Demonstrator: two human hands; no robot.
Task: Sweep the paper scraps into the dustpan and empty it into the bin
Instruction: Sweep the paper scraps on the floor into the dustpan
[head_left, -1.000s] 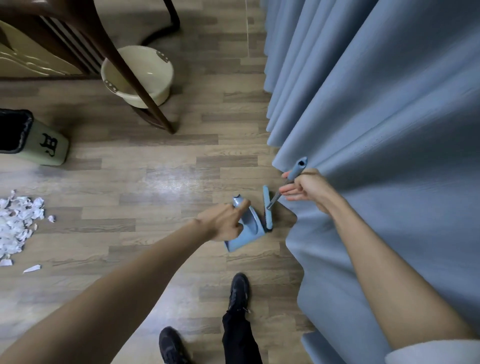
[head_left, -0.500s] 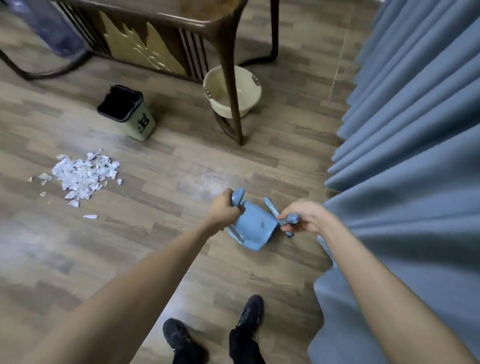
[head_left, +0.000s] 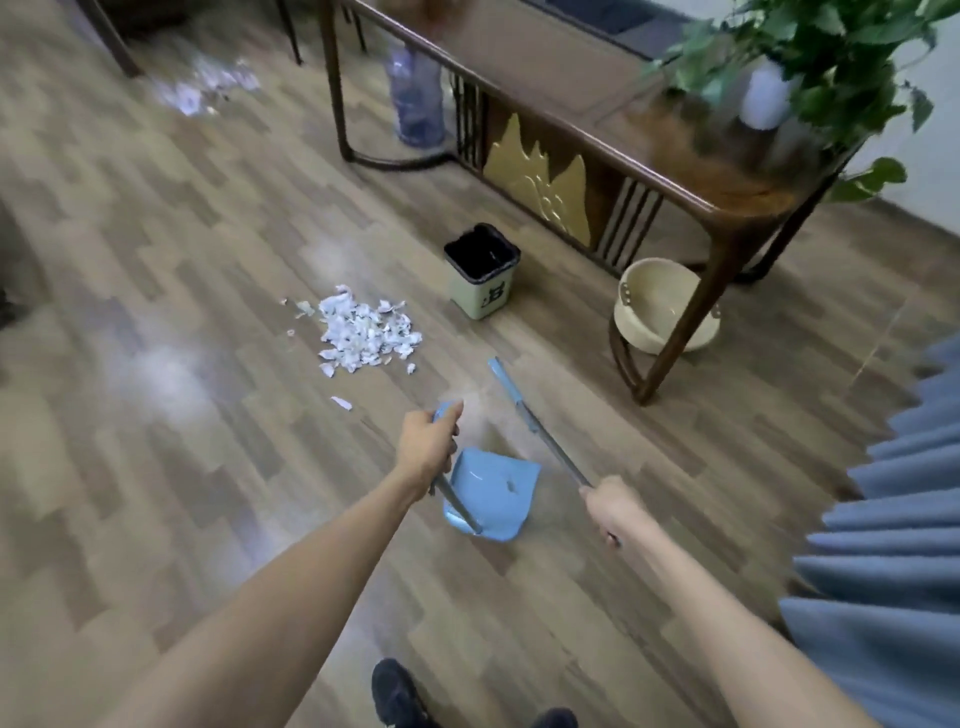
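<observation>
Dustpan (head_left: 491, 493) hangs from left hand (head_left: 426, 447) (arm outstretched); right hand (head_left: 615, 506) grips broom (head_left: 521, 404).

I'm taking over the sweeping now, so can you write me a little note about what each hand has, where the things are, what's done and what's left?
Left hand: grips the handle of the dustpan, which looks about empty.
Right hand: grips the stick of the broom, whose head points toward the paper scraps.
Scraps: in a pile on the floor, with a few loose bits around it.
Bin: open, standing just beside the pile.
Done: both tools are in hand.
Left: sweep the scraps into the dustpan, then tip it into the bin.
</observation>
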